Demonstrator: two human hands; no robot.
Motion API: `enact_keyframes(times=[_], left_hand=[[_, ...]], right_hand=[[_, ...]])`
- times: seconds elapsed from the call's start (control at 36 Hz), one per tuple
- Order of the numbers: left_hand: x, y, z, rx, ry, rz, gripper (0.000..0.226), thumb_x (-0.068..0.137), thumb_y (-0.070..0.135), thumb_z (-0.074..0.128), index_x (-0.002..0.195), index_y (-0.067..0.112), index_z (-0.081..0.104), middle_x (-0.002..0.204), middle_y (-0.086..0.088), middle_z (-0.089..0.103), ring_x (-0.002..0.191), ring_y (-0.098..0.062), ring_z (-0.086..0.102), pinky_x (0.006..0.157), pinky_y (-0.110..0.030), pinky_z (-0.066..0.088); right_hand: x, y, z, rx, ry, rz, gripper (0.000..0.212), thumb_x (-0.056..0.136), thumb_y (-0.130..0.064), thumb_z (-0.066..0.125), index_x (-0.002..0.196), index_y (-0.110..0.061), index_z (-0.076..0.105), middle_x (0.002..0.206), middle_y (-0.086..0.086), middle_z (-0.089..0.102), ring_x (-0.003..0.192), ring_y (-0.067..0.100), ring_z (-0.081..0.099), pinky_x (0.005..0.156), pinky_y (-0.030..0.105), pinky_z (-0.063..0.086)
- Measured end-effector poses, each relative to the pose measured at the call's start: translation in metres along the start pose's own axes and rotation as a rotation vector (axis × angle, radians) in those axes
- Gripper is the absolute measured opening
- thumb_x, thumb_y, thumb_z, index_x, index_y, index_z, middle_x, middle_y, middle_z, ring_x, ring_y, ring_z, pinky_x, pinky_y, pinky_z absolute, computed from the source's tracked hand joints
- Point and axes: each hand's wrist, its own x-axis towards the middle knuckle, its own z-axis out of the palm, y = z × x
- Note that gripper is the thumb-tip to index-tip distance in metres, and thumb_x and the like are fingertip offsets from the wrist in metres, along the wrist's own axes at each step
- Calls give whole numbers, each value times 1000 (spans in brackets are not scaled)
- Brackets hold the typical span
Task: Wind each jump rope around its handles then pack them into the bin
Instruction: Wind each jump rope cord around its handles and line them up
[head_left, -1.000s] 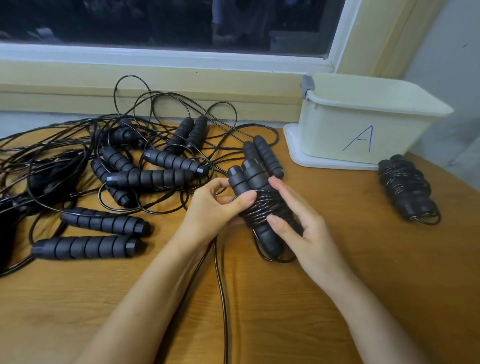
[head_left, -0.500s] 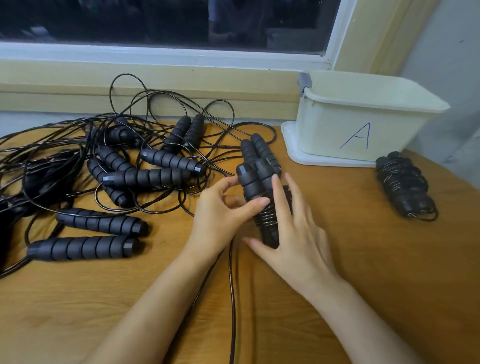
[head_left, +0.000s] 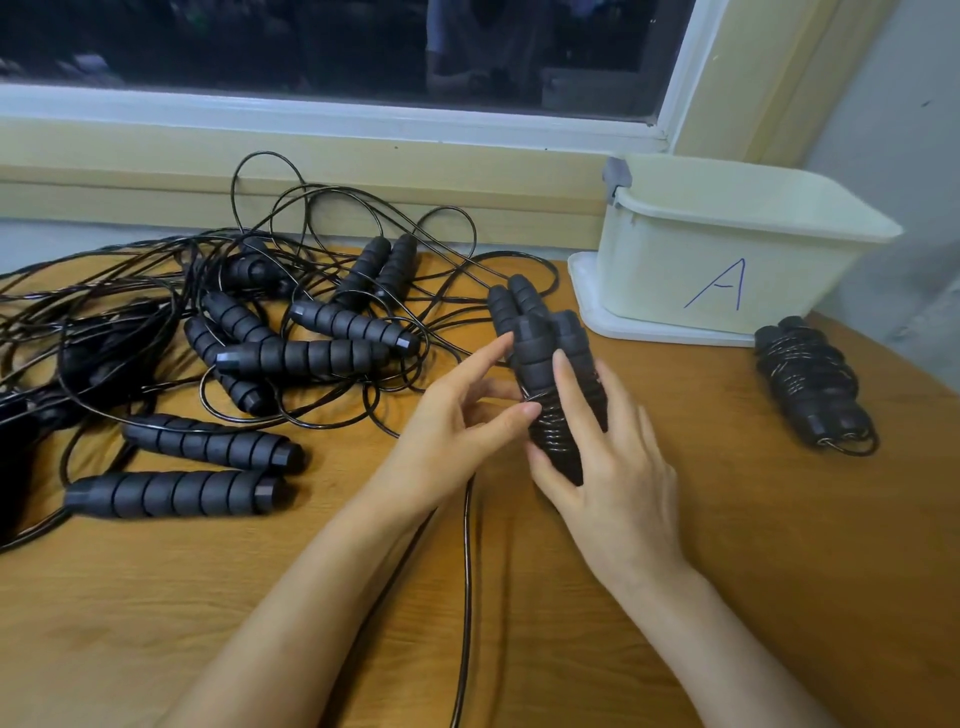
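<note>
Both hands met on 1 jump rope (head_left: 545, 364). The right hand (head_left: 613, 467) gripped its 2 black foam handles side by side, thumb beneath and fingers laid over them, with the handle ends pointing away from the person. The left hand (head_left: 452, 431) lay unclenched against the same bundle, its thumb tip pressed on the cord coils (head_left: 553, 431) wound around the handles and its forefinger straight against the foam above. From beneath the hands the unwound cord (head_left: 467, 571) trailed back toward the person across the wooden counter (head_left: 208, 597). Beyond and to the right of the right hand stood the cream bin (head_left: 727, 260) marked "A". Farther right lay a fully wound rope (head_left: 810, 384) on the counter, beside the bin. Left of the left hand sprawled a tangle of loose ropes (head_left: 311, 353).
</note>
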Motion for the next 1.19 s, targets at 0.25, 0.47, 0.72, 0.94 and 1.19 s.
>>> enact_keyframes(times=[0.25, 0.47, 0.72, 0.94, 1.19], left_hand=[[0, 3, -3, -11, 42, 13, 66, 88, 5, 64, 146, 20, 36, 119, 5, 69, 83, -14, 73, 70, -21, 57], [-2, 3, 1, 2, 143, 46, 73, 76, 21, 71, 143, 17, 43, 110, 9, 72, 79, -16, 75, 62, -28, 60], [0, 0, -2, 21, 69, 16, 70, 85, 6, 70, 146, 20, 38, 121, 9, 66, 90, -15, 74, 71, -23, 58], [1, -1, -6, 44, 14, 23, 61, 89, 9, 63, 140, 30, 37, 120, 16, 64, 97, -11, 71, 75, -22, 57], [4, -5, -10, -80, 185, -19, 48, 72, 23, 73, 119, 28, 63, 99, 1, 63, 76, -18, 66, 67, -28, 59]], right_hand=[[-2, -1, 1, 143, 90, -26, 66, 89, -33, 68, 149, -18, 44, 148, 15, 44, 123, 29, 55, 78, 28, 52], [-3, -6, 2, 86, 72, -56, 66, 90, -43, 59, 150, -22, 41, 153, 11, 41, 127, 27, 52, 66, 21, 48], [-4, 0, 4, 118, 149, -78, 72, 78, -13, 81, 144, -14, 52, 142, 16, 50, 122, 32, 55, 90, 36, 53], [-3, 10, 9, 472, 114, -12, 66, 85, -10, 76, 144, -13, 48, 149, 6, 48, 136, 18, 48, 110, 19, 38], [-4, 3, 10, 827, 84, 79, 60, 85, -16, 72, 140, -19, 49, 147, -3, 49, 137, 7, 45, 109, 34, 45]])
